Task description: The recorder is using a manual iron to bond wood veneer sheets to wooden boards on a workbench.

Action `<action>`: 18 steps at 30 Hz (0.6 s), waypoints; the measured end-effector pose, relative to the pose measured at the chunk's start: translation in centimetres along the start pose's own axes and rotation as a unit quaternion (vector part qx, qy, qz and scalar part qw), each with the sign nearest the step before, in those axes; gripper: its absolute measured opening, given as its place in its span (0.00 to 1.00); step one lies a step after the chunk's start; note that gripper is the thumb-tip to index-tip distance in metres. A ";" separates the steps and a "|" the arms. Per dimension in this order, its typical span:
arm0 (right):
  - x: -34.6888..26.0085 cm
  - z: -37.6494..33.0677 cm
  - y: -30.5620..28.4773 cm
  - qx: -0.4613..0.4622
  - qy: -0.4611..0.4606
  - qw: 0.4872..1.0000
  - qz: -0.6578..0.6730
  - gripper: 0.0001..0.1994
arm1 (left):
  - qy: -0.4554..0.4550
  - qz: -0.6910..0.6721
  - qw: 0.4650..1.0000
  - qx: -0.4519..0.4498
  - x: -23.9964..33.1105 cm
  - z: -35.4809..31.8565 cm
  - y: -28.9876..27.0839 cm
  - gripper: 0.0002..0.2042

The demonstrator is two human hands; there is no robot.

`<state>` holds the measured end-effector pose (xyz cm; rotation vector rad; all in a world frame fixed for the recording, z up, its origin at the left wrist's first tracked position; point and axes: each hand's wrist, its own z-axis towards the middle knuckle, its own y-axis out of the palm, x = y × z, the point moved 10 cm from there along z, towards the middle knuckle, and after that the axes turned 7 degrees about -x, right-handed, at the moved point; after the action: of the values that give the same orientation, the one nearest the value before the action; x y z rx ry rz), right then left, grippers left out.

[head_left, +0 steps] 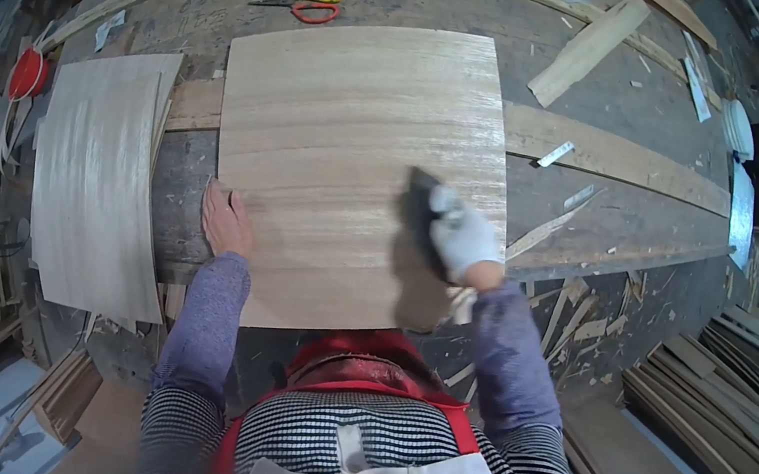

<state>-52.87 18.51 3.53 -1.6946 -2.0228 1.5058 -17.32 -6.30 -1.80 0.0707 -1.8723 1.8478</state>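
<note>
A large sheet of pale wood veneer lies on the workbench in front of me, its near edge close to my body. My left hand is bare and rests with extended fingers on the sheet's left edge. In a white glove, my right hand grips a dark hand tool with a narrow front end, over the right part of the sheet. Motion blurs the tool, so its exact kind is unclear. A bit of white material hangs below my right wrist.
A stack of smaller veneer sheets lies left. Scissors with yellow and red handles sit beyond the sheet. A wood strip, a small white-handled blade and a red spool are around. Wood scraps lie below the bench's right edge.
</note>
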 end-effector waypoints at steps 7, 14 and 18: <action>15.4 -4.8 -5.5 0.168 0.176 0.926 0.290 0.11 | 0.023 -0.009 0.999 0.026 1.2 -0.5 -0.3 0.25; -1.7 -11.7 9.9 0.040 -0.027 0.999 0.022 0.13 | 0.029 -0.029 0.999 0.029 0.7 -0.6 -0.2 0.25; -7.1 -17.6 16.2 -0.090 -0.081 0.992 -0.019 0.13 | 0.028 -0.021 0.999 0.030 -0.7 -0.3 0.0 0.27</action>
<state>-28.16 21.67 4.24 -1.6304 -2.3251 1.5358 -16.62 -6.23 -2.12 0.0768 -1.7642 1.8585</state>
